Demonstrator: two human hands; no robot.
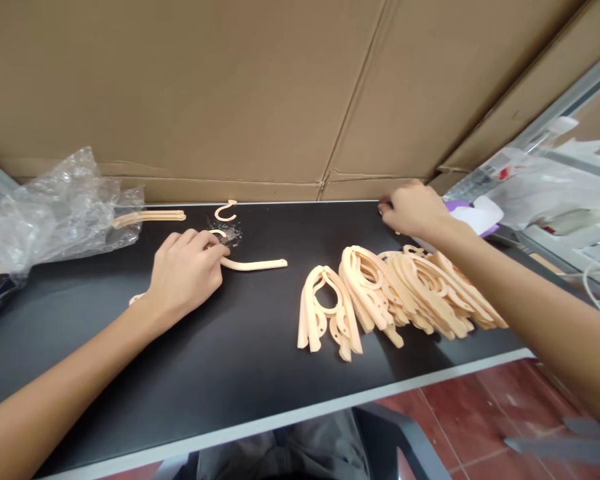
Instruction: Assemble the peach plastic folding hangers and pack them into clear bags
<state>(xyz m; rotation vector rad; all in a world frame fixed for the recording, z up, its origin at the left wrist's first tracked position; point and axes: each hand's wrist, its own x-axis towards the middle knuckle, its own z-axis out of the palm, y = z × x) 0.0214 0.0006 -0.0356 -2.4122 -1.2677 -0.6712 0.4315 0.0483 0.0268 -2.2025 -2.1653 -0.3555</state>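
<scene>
On the black tabletop, my left hand [187, 270] is closed around the middle of an unfolded peach-coloured folding hanger. One hanger arm [255, 265] sticks out to the right, and part of its hook shows above the fingers. Behind it lies a loose hanger hook [226, 211] beside some small clear debris. My right hand [411, 210] is at the back of the table on the right, fingertips pressed together and pointing down. Small peach bits show by those fingers; what they hold is hidden. Several folded hangers [375, 287] lie overlapping in a row below my right forearm.
Loose hanger arms [153, 217] lie at the left, partly under a crumpled clear plastic bag [65, 207]. A cardboard wall [230, 100] stands along the table's back edge. At the right are a purple and white item [475, 215] and clear plastic wrapping [540, 173].
</scene>
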